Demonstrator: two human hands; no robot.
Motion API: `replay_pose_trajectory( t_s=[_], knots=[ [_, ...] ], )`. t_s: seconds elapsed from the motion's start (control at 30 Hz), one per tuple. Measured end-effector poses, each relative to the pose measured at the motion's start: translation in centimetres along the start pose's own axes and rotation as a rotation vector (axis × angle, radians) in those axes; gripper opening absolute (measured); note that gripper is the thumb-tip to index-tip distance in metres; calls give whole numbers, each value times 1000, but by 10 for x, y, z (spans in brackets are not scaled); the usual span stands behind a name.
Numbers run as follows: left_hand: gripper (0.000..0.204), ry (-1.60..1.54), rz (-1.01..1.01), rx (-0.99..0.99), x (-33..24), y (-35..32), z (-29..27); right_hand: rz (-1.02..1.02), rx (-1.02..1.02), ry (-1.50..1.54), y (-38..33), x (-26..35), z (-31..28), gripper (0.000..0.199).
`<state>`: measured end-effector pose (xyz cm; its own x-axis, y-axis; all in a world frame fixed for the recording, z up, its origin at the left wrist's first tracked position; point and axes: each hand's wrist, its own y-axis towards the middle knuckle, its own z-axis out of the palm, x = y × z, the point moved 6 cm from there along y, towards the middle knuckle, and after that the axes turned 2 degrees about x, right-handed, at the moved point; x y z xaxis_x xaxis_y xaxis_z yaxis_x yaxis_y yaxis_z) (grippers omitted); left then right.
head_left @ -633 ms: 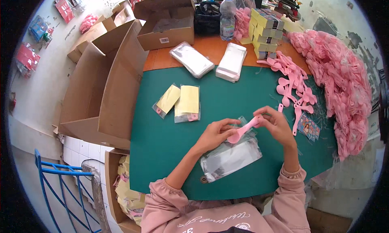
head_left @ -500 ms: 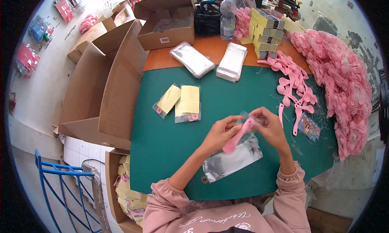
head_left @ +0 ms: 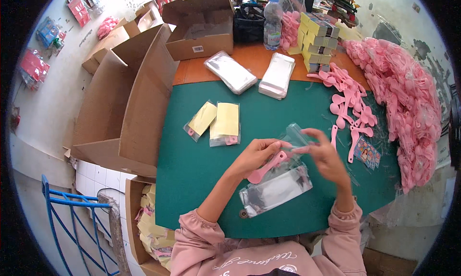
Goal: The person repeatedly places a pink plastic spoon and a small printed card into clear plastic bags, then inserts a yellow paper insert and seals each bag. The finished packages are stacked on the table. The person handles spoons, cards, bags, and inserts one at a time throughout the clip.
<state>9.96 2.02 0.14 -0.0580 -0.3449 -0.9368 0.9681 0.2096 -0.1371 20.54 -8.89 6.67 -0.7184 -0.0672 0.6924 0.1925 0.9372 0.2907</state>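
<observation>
My left hand (head_left: pixel 259 157) is closed round a pink plastic spoon (head_left: pixel 265 170); its handle with a hole points up to the right. A crumpled clear plastic bag (head_left: pixel 295 134) stands up between my two hands. My right hand (head_left: pixel 327 156), slightly blurred, has its fingers on this bag, close to my left fingertips. Under my hands lies a stack of clear flat bags (head_left: pixel 276 192) on the green mat (head_left: pixel 201 180). To the right are loose pink spoons (head_left: pixel 354 96) and small picture cards (head_left: pixel 367 153).
Two bagged pale-yellow cards (head_left: pixel 224 120) lie left of my hands. White-looking bag stacks (head_left: pixel 277 74), a water bottle (head_left: pixel 272 24) and yellow card bundles (head_left: pixel 317 40) stand farther back. A big pile of wrapped pink spoons (head_left: pixel 408 103) borders the right. Cardboard boxes (head_left: pixel 144 103) stand left.
The spoon has come down and left out of the plastic with my left hand. My right hand has shifted slightly right and down, and the clear bag now stands up between the hands.
</observation>
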Motion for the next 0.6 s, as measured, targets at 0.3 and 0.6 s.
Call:
replay_pose_trajectory(
  t_s=[0.3, 0.6],
  knots=[
    [34, -25, -47, 44, -8, -5, -5, 1192, -498, -908, -188, -170, -161, 41],
    [33, 49, -30, 54, -1, 0, -11, 913, -526, -702, -184, -197, -153, 44]
  ],
)
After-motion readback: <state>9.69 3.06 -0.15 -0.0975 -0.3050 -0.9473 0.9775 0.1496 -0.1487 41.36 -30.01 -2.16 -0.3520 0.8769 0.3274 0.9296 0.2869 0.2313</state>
